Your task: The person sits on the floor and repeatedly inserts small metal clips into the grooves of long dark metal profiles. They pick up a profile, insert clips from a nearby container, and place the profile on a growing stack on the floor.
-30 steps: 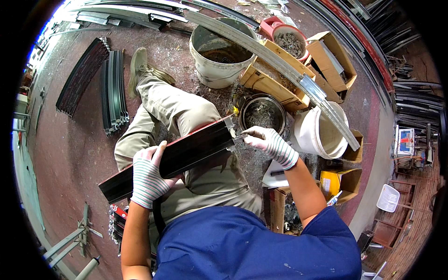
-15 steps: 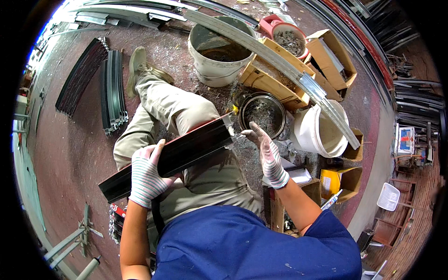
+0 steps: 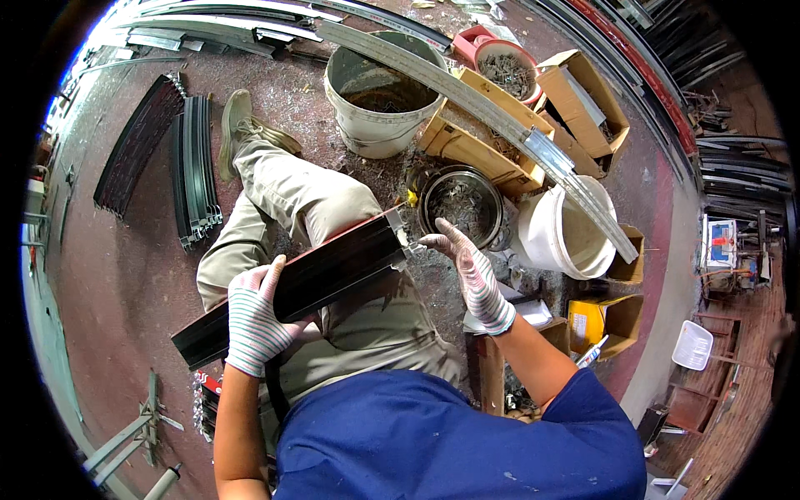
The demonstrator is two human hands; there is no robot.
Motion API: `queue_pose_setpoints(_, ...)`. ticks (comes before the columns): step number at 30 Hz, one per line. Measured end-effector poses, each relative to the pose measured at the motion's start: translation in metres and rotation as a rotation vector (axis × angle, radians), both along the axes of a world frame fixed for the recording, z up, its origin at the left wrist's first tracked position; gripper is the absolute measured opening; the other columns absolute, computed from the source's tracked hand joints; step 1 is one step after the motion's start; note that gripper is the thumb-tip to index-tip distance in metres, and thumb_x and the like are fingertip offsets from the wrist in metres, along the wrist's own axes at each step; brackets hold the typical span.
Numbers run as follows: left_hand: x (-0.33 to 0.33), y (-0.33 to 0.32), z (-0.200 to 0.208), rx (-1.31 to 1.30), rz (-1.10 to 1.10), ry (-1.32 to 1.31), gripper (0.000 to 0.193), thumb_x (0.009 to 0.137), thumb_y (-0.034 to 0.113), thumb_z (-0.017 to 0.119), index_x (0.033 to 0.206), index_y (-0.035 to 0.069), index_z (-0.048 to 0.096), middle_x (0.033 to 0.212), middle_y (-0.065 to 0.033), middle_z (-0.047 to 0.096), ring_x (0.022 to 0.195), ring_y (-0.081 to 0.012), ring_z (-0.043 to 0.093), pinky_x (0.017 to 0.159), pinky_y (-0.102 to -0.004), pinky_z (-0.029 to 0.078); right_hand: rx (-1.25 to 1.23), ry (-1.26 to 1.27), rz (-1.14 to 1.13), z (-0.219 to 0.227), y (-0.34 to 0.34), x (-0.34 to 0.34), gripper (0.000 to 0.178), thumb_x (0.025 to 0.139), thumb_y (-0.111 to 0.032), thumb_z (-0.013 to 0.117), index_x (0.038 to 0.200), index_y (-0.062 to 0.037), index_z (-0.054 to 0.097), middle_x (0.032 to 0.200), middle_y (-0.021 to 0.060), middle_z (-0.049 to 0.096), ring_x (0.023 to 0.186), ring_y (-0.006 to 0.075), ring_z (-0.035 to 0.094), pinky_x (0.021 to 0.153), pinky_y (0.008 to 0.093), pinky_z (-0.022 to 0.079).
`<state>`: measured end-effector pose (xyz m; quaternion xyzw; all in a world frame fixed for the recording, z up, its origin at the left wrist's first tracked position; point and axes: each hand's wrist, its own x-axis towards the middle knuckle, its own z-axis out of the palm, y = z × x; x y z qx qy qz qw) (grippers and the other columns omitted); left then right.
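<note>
Stacked profiles (image 3: 193,171) and scraps (image 3: 505,75) mark a workshop.

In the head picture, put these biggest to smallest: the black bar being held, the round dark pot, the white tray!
1. Black bar
2. Round dark pot
3. White tray
The bar is nearer the camera, so perhaps looks bigger.

fisheye looking down from the head

the left camera of the head-worn pair faces down past the blue shirt (image 3: 442,442) onto left hand (image 3: 260,321) and right hand (image 3: 477,279), fairly near, the floor (image 3: 137,271) spreading wide around.
</note>
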<state>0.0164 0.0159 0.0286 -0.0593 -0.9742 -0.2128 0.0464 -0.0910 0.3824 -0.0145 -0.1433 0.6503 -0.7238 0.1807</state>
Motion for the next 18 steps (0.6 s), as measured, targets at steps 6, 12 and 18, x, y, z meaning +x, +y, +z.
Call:
queue_pose_setpoints(6,0.0,-0.001,-0.001,-0.007,-0.002,-0.007,0.111,0.053,0.03,0.093,0.152,0.005,0.05,0.118,-0.0167,0.064,0.109,-0.0364,0.062,0.102,-0.0503,0.044,0.052,-0.027,-0.007,0.012,0.0,0.007,0.104,0.097,-0.073,0.06,0.164,0.0011,0.034,0.143,0.008,0.061,0.083,0.0037,0.046,0.092,0.0245,0.043)
queue_pose_setpoints(12,0.001,-0.001,-0.003,-0.015,-0.008,-0.002,0.111,0.054,0.032,0.093,0.153,0.005,0.049,0.119,-0.0165,0.064,0.109,-0.0366,0.062,0.103,-0.0504,0.044,0.062,0.026,0.003,0.016,-0.001,0.007,0.099,0.099,-0.07,0.06,0.164,-0.0001,0.034,0.142,0.0066,0.062,0.077,0.0019,0.039,0.08,0.0213,0.042)
queue_pose_setpoints(18,0.002,-0.002,-0.004,-0.025,-0.005,-0.016,0.112,0.055,0.032,0.093,0.154,0.006,0.047,0.12,-0.0166,0.063,0.11,-0.0368,0.061,0.104,-0.0515,0.043,0.016,-0.04,0.027,0.008,0.001,0.006,0.097,0.1,-0.068,0.06,0.164,0.0003,0.035,0.14,0.006,0.062,0.078,0.0023,0.04,0.081,0.0218,0.042)
